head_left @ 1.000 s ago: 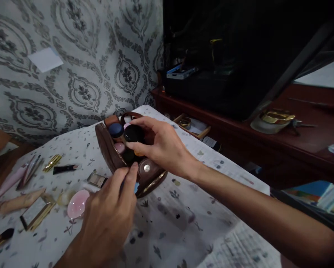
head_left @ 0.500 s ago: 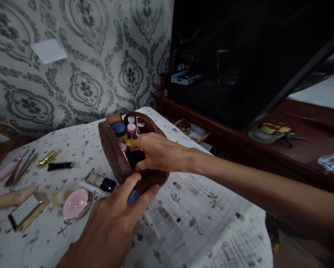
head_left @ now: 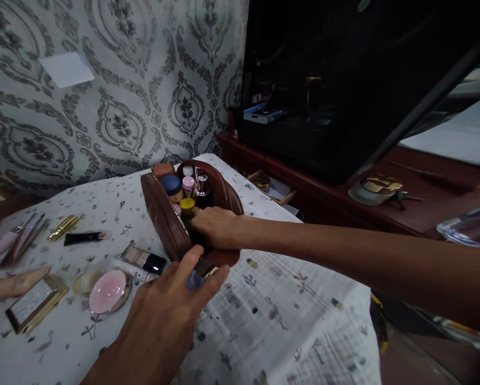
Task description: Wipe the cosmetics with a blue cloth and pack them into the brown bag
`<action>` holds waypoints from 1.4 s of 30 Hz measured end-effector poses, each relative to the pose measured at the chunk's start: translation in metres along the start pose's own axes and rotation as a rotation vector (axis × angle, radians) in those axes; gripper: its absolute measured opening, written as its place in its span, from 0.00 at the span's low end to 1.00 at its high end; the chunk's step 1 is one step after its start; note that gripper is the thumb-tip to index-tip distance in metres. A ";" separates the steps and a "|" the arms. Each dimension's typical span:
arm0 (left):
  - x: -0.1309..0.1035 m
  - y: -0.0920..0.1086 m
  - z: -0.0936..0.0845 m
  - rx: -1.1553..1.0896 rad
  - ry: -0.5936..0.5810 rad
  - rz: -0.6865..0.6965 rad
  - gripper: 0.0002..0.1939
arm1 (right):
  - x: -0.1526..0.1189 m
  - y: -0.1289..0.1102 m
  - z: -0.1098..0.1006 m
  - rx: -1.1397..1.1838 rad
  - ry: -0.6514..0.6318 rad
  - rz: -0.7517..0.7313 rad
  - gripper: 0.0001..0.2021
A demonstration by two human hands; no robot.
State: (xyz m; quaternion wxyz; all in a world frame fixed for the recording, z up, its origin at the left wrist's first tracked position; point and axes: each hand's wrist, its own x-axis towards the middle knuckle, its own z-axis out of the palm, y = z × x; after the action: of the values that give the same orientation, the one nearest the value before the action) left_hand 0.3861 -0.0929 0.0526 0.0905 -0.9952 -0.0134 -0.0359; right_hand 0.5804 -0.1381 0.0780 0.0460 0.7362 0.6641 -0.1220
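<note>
A brown zip-up cosmetic bag (head_left: 162, 214) stands unzipped on the patterned cloth. My left hand (head_left: 168, 305) holds its near end, thumb and forefinger on either side of the blue-grey tab (head_left: 194, 280). My right hand (head_left: 218, 227) reaches down into the bag's near half; its fingertips are hidden inside, so what they touch does not show. Beside them, in the bag, are a yellow lid (head_left: 187, 204), a dark bottle with a silver top (head_left: 202, 188), a pink-capped container (head_left: 188, 185) and a jar with a blue lid (head_left: 171, 186).
Left of the bag lie a pink compact (head_left: 108, 291), a foundation bottle (head_left: 141, 259), a black tube (head_left: 83, 238), a gold lipstick (head_left: 63, 228) and a gold-edged palette (head_left: 37, 303). A dark red cabinet (head_left: 288, 166) with a large black screen (head_left: 336, 80) stands at the right.
My right hand has gone deeper into the bag and slightly towards me, uncovering the yellow lid and silver-topped bottle. My left hand stays at the near end. The view has shifted slightly.
</note>
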 end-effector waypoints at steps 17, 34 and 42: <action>-0.001 0.001 0.004 -0.012 -0.006 0.004 0.47 | -0.002 0.002 -0.009 0.167 0.064 -0.037 0.17; 0.000 0.007 0.000 0.007 0.005 0.012 0.44 | -0.060 0.006 -0.031 0.345 0.584 0.075 0.10; 0.001 0.011 -0.001 0.035 -0.006 0.009 0.45 | -0.065 0.006 -0.015 0.448 0.504 0.078 0.08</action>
State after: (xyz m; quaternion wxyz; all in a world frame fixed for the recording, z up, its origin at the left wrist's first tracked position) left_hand 0.3877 -0.1033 0.0514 0.1080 -0.9936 -0.0100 -0.0324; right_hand 0.5827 -0.1984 0.1078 -0.2779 0.7599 0.5826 -0.0772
